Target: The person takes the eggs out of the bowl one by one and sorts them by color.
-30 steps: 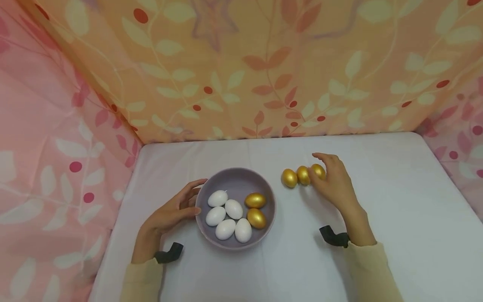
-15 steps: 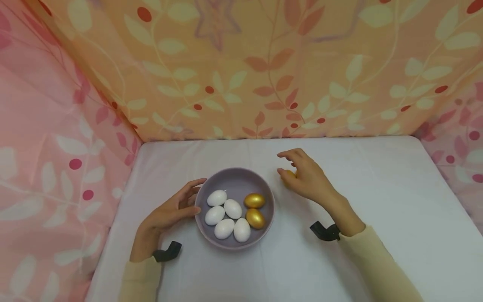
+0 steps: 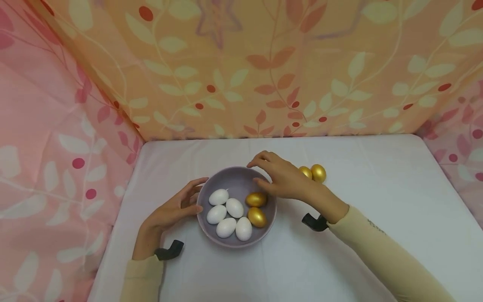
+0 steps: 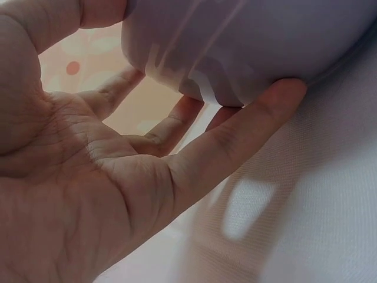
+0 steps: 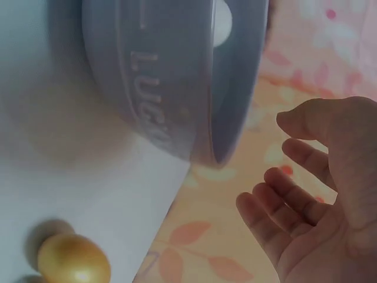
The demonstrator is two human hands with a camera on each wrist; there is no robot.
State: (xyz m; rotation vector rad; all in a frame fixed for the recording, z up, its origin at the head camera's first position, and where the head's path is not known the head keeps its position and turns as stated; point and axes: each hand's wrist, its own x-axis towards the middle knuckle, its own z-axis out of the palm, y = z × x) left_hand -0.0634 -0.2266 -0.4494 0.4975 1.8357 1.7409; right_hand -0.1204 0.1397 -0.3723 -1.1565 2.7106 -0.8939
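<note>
leftward since half a second ago, the right hand [image 3: 282, 176] has swung off the loose gold eggs [image 3: 318, 173] right of centre, and it now hovers over the bowl's upper-right rim, while the left hand stays put. the bowl [image 3: 235, 178] sits near the middle of the frame, with five white eggs [image 3: 235, 208] on its left side and two gold ones [image 3: 257, 217] on its right. from where i sit it looks rigid and smooth, possibly glazed; i'd expect modest weight, a slippery wall and contents that roll if it tips. i'd take it by the outer wall at opposite sides, keeping it level. at centre left, the left hand [image 3: 173, 212] spreads its fingertips against the outside, palm away from the wall, steadying rather than clamping. the right hand's thumb and fingers stand apart, with nothing visible between them, wrist angled in from the lower right.
</note>
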